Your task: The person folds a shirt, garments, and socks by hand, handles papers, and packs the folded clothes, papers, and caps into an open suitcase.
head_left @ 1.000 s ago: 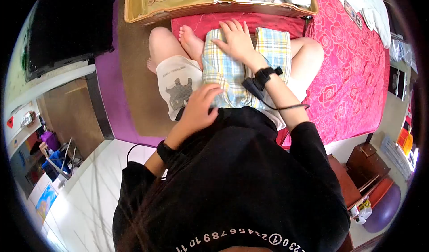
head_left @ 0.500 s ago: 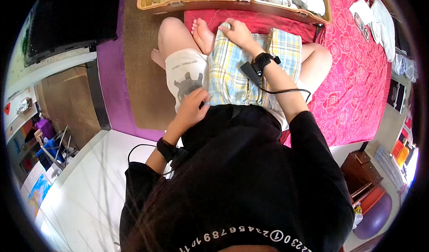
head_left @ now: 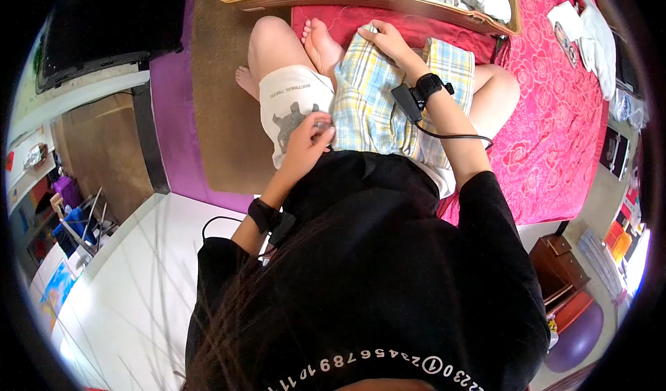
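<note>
A plaid garment (head_left: 368,99) in blue, yellow and white lies folded across my lap, its exact kind unclear. My right hand (head_left: 386,40) pinches its far left corner, with the fingertips at the upper edge. Beside the garment's near left edge is my left hand (head_left: 310,136), loosely curled, thumb and fingers apart, with no cloth visible between them. Under that hand, white shorts (head_left: 291,92) with a dark animal print cover my thigh. On the right, another folded part of the garment (head_left: 451,65) rests over my other leg.
An open suitcase (head_left: 368,4) with white items inside stands just beyond my feet. A red rose-patterned cover (head_left: 548,141) spreads to the right, with white clothing (head_left: 595,44) on it. Black wrist devices (head_left: 429,86) trail cables along my arms.
My left hand has moved slightly away from me and its fingers have loosened at the garment's edge. My right hand still grips the far corner. The whole view has shifted slightly.
</note>
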Available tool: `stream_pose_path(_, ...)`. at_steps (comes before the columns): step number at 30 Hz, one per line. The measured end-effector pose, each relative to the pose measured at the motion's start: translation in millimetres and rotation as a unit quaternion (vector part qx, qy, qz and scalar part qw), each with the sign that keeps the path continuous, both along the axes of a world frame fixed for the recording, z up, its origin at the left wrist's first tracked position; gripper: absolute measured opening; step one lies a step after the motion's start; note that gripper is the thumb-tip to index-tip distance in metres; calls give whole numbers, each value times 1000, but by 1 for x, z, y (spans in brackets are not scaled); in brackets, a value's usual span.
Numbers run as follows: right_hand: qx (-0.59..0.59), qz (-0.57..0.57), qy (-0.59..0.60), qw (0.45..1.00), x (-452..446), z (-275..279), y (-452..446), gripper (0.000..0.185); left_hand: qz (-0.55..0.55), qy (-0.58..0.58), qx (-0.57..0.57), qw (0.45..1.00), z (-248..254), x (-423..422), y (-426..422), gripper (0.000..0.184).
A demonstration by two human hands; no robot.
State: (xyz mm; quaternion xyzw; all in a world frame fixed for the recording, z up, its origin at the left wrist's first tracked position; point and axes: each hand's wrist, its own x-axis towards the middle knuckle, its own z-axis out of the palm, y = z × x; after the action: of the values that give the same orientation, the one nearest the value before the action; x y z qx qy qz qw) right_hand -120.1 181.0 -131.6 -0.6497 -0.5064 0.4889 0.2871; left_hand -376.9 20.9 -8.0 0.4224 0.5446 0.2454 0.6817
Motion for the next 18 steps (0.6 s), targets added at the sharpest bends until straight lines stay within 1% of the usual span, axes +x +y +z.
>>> stream_pose_path(1,10,1,-9,1000,-2,1,0,51,-50,42,60,996,-2,4,2,17)
stream_pose_path(3,-20,-2,27,999,-4,6,0,59,-148,125,178,965,-8,10,7,15)
stream_pose_path(4,-35,-5,44,998,-4,9,1,62,-173,143,171,959,-10,12,8,15)
stream_pose_path(6,-36,-20,15,999,-6,20,-2,62,-223,176,156,946,-13,15,8,15)
stream_pose_path(9,-50,-43,22,998,-3,19,-3,60,-199,149,183,951,-12,10,4,13)
stream_pose_path(10,-57,-50,33,997,-2,14,-3,59,-162,127,129,970,-7,10,3,13)
stream_pose_path(12,-32,-47,32,998,-1,6,-1,52,-85,80,22,993,5,13,5,12)
stream_pose_path(13,-20,-46,32,998,-1,4,-1,48,-87,81,36,992,6,15,4,13)
stream_pose_path(14,-36,-38,56,997,1,3,-3,51,-119,94,69,986,-1,15,2,13)
stream_pose_path(16,-68,-22,105,992,-1,24,-5,55,-181,121,136,967,-18,18,0,13)
stream_pose_path(18,-80,-36,112,990,-5,45,-9,58,-160,100,129,974,-26,25,-1,12)
